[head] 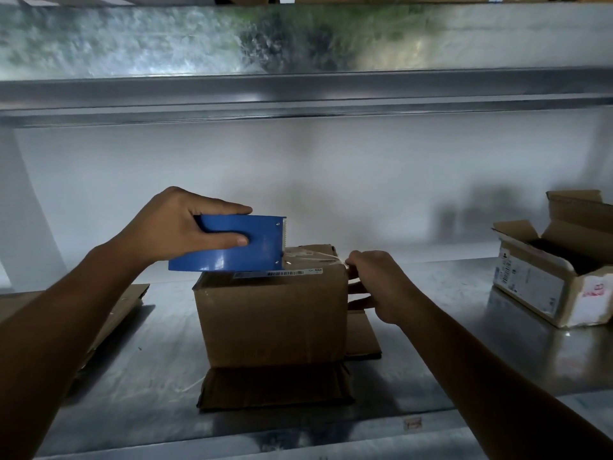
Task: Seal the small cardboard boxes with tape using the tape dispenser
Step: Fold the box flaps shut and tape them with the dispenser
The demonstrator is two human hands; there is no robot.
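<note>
The box [272,313] stands mid-shelf on a flattened piece of cardboard [272,386]. Clear tape [311,257] is stretched across its closed top flaps. The step in hand looks like laying the first strip. The right hand [378,283] pins the tape end at the top right edge, thumb on the corner and fingers pressed to the side wall. The left hand [185,224] grips the blue dispenser [232,242] just above the top's left part, its toothed blade towards the tape.

Next would likely be to draw the dispenser left over the far edge, press down, and tear against the teeth.

The box is matt corrugated brown with a barcode label. The dispenser is smooth and glossy. The shelf [447,360] is dull sheet metal. An open box [537,287] sits to the right.
</note>
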